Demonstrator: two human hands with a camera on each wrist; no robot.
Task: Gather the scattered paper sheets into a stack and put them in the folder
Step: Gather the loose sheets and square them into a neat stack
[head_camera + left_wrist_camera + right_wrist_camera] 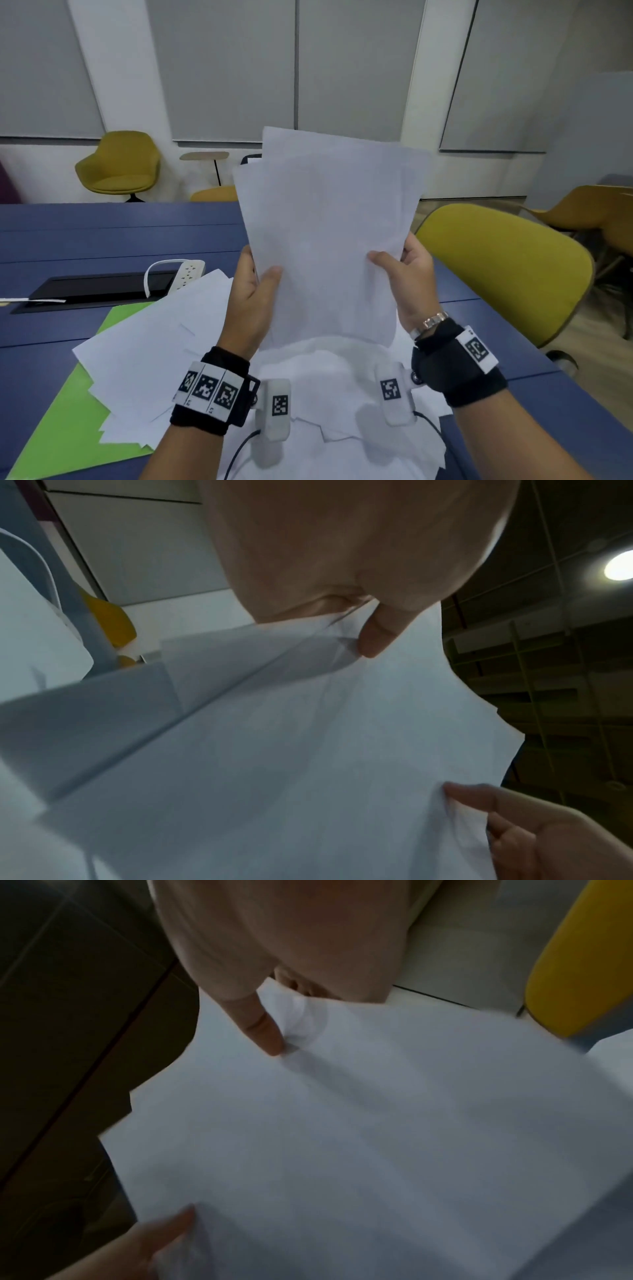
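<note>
Left hand (251, 291) and right hand (409, 277) each pinch the raised paper stack (329, 233); loose sheets (154, 342) cover the green folder (58, 431) at eight o'clock on the blue table (102, 233); yellow chair (507, 267) at three.

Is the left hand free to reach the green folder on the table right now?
Probably not yet. The left hand grips the raised paper stack together with the right hand, and loose sheets cover much of the green folder; only its near corner lies bare.
</note>
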